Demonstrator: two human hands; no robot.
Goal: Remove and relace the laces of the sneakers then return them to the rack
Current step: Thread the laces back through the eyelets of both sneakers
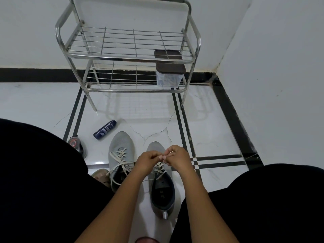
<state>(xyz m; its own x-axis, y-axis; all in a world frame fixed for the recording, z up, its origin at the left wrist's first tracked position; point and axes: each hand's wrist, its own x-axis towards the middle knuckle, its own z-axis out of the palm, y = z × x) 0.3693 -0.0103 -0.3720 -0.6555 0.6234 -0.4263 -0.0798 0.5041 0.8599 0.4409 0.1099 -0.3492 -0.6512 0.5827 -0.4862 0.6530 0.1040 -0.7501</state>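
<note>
Two grey sneakers stand side by side on the white floor, toes pointing away from me. The left sneaker carries cream laces that hang loose over its opening. Over the toe end of the right sneaker my left hand and my right hand meet, both pinching its cream lace. A thin lace tip sticks up between the fingers of my right hand. Lower lace rows cross the right sneaker's tongue. The steel rack stands against the wall ahead, both shelves free of shoes.
A clear plastic box with a dark lid sits on the rack's lower shelf at the right. A dark blue spray can lies on the floor left of the sneakers. A small dark object rests by my left knee.
</note>
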